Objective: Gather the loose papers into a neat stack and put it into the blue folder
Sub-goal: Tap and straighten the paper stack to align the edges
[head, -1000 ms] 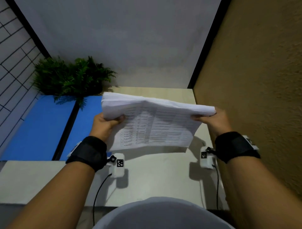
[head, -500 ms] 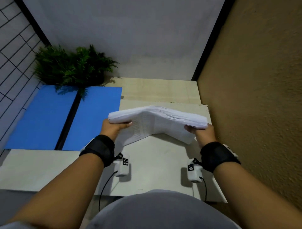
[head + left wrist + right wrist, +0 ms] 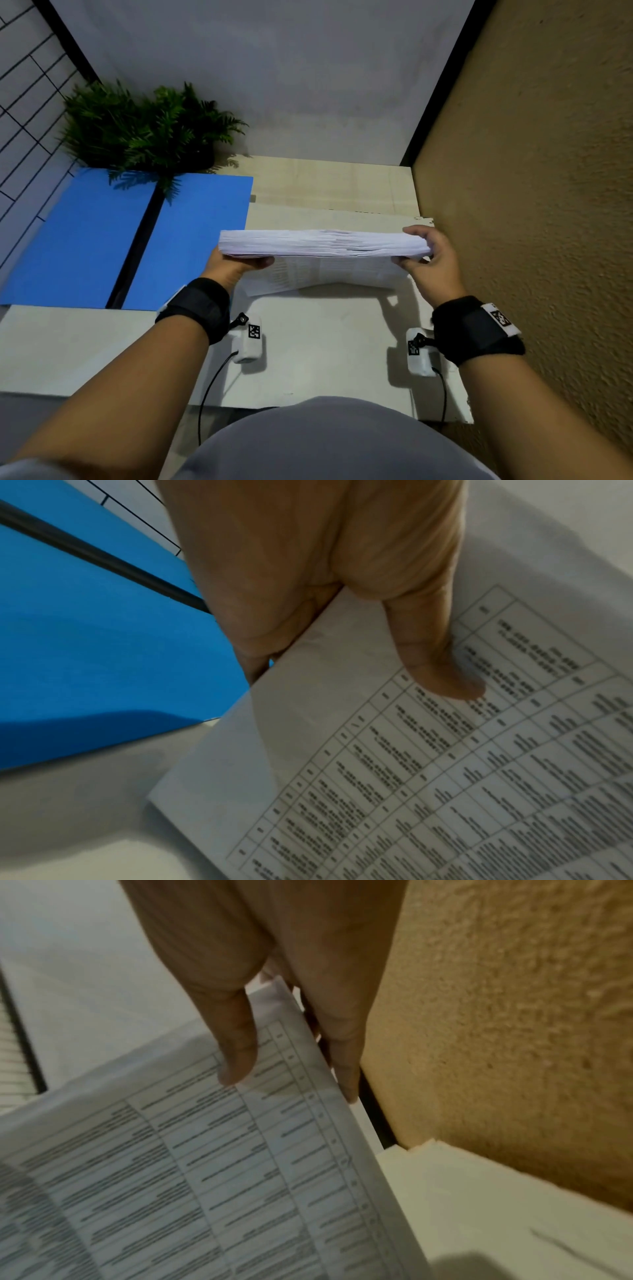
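Note:
A thick stack of white printed papers [image 3: 322, 244] stands on its long edge on the desk, its top edge toward me. My left hand [image 3: 233, 265] grips its left end, thumb on the printed near face [image 3: 441, 674]. My right hand [image 3: 428, 255] grips the right end, thumb on the near sheet [image 3: 240, 1053] and fingers behind. The printed tables show on the papers [image 3: 445, 777] in the left wrist view and on the papers [image 3: 205, 1177] in the right wrist view. The blue folder [image 3: 102, 240] lies open flat to the left, with a black spine; it is also the blue folder [image 3: 85, 642].
A green fern plant [image 3: 144, 130] stands at the back left, overhanging the folder's far edge. A rough tan wall [image 3: 531, 205] runs close along the right. The pale desk [image 3: 325, 359] lies beneath, with a grey wall behind.
The paper stack has come down from a raised, bowed hold to stand squared on its edge on the desk. Both hands lowered with it and moved nearer the desk.

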Demonstrator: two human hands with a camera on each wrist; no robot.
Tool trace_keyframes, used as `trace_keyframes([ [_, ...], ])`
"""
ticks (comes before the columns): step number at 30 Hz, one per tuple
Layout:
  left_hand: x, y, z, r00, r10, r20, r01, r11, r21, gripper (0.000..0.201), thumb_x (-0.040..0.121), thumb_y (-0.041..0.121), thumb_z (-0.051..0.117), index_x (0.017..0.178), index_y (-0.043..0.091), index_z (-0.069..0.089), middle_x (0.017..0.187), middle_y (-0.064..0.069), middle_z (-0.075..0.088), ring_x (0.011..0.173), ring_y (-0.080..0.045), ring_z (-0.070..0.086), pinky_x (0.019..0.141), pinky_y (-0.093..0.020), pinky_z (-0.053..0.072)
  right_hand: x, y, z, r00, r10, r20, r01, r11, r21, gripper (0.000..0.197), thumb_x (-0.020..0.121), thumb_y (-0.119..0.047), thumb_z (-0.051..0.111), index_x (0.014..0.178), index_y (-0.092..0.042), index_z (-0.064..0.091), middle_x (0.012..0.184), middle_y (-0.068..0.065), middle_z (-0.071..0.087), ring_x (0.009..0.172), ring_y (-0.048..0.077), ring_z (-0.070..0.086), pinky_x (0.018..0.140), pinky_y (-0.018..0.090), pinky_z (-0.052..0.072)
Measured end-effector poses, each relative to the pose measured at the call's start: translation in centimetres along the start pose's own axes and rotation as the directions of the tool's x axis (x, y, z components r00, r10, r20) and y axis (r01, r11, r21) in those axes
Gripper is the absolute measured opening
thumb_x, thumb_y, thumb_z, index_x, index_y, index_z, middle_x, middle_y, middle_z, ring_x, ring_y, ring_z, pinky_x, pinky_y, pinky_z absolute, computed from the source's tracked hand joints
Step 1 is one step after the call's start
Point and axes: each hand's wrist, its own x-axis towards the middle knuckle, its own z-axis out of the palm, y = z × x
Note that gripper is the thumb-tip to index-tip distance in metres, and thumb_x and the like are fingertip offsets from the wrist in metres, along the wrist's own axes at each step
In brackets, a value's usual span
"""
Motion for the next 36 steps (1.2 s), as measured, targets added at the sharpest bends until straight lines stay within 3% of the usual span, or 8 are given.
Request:
trace_keyframes([
  [8, 0.4, -0.4, -0.2, 0.999, -0.001, 0.035, 0.003, 0.998, -0.069, 0.076, 0.044, 0.021, 0.094, 0.115, 0.008, 0.07, 0.113, -0.008, 0.075, 0.113, -0.027, 0.066, 0.096, -0.039, 0.051, -0.8, 0.4, 0.1, 0.973, -0.172, -0.154, 0.179, 0.983, 0.035, 0.04, 0.077, 0.008, 0.07, 0.083, -0.031, 0.069, 0.105, -0.011, 0.057, 0.104, 0.0, 0.056, 0.087, 0.028, 0.051],
  [11, 0.6, -0.3, -0.3, 0.999, 0.0, 0.053, 0.004, 0.998, -0.062, 0.089, 0.032, 0.035, 0.099, 0.113, 0.011, 0.071, 0.112, -0.006, 0.076, 0.113, -0.026, 0.066, 0.096, -0.038, 0.051, -1.4, 1.7, 0.7, 0.947, -0.246, -0.209, 0.235, 0.969, -0.078, 0.035, 0.088, -0.001, 0.064, 0.1, -0.033, 0.07, 0.118, -0.012, 0.051, 0.116, 0.004, 0.05, 0.101, 0.031, 0.045],
  [16, 0.7, -0.1, -0.3, 0.997, -0.011, 0.077, 0.015, 0.998, -0.053, 0.092, 0.029, 0.034, 0.1, 0.114, 0.01, 0.071, 0.111, -0.007, 0.076, 0.114, -0.027, 0.065, 0.101, -0.043, 0.049, -2.3, 2.2, 2.2, 0.968, -0.24, -0.077, 0.22, 0.952, -0.211, 0.06, 0.082, -0.008, 0.071, 0.135, -0.03, 0.052, 0.14, 0.005, 0.034, 0.125, -0.011, 0.032, 0.106, 0.006, 0.026],
  [19, 0.4, 0.2, 0.0, 0.994, -0.009, 0.106, 0.01, 1.0, -0.005, 0.08, 0.037, 0.029, 0.093, 0.111, 0.012, 0.071, 0.11, -0.006, 0.075, 0.111, -0.026, 0.065, 0.098, -0.041, 0.049, -2.1, 2.0, 2.5, 0.989, -0.104, -0.106, 0.084, 0.981, -0.175, 0.072, 0.075, 0.002, 0.071, 0.136, -0.028, 0.047, 0.135, 0.006, 0.044, 0.124, 0.008, 0.043, 0.113, 0.029, 0.035],
  [24, 0.5, 0.1, 0.0, 0.994, -0.017, 0.106, 0.019, 1.0, -0.023, 0.074, 0.042, 0.024, 0.093, 0.112, 0.011, 0.071, 0.108, -0.005, 0.076, 0.108, -0.026, 0.067, 0.098, -0.044, 0.051, -1.2, 1.2, 2.3, 0.98, 0.09, -0.179, -0.068, 0.99, 0.122, 0.086, 0.073, 0.01, 0.072, 0.142, -0.03, 0.038, 0.138, -0.008, 0.046, 0.124, 0.006, 0.045, 0.098, 0.012, 0.04],
  [27, 0.5, 0.6, 0.3, 0.994, -0.012, 0.107, 0.016, 0.999, -0.038, 0.077, 0.032, 0.034, 0.099, 0.103, 0.016, 0.073, 0.099, 0.0, 0.079, 0.098, -0.018, 0.071, 0.086, -0.035, 0.056, -0.2, 0.8, 1.7, 0.941, 0.325, -0.096, -0.28, 0.904, 0.322, 0.049, 0.07, 0.005, 0.079, 0.11, -0.019, 0.064, 0.113, 0.004, 0.066, 0.106, 0.021, 0.063, 0.081, 0.022, 0.051],
  [30, 0.8, 1.2, 0.3, 0.998, 0.02, 0.064, -0.015, 0.997, -0.074, 0.071, 0.038, 0.029, 0.097, 0.104, 0.015, 0.074, 0.102, -0.002, 0.078, 0.101, -0.021, 0.07, 0.082, -0.032, 0.054, 0.5, -0.3, 1.0, 0.962, 0.264, -0.066, -0.223, 0.904, 0.365, 0.032, 0.074, 0.008, 0.076, 0.091, -0.017, 0.068, 0.09, -0.003, 0.069, 0.075, 0.004, 0.067, 0.059, 0.008, 0.051],
  [36, 1.0, 1.1, 0.4, 0.997, -0.017, 0.081, 0.017, 1.0, 0.001, 0.081, 0.041, 0.022, 0.094, 0.116, 0.006, 0.07, 0.114, -0.008, 0.075, 0.111, -0.026, 0.067, 0.096, -0.042, 0.053, 0.9, 0.5, 0.4, 0.97, 0.242, -0.005, -0.226, 0.91, 0.347, 0.041, 0.067, 0.02, 0.074, 0.094, -0.01, 0.067, 0.085, -0.003, 0.069, 0.064, -0.007, 0.067, 0.061, 0.01, 0.052],
])
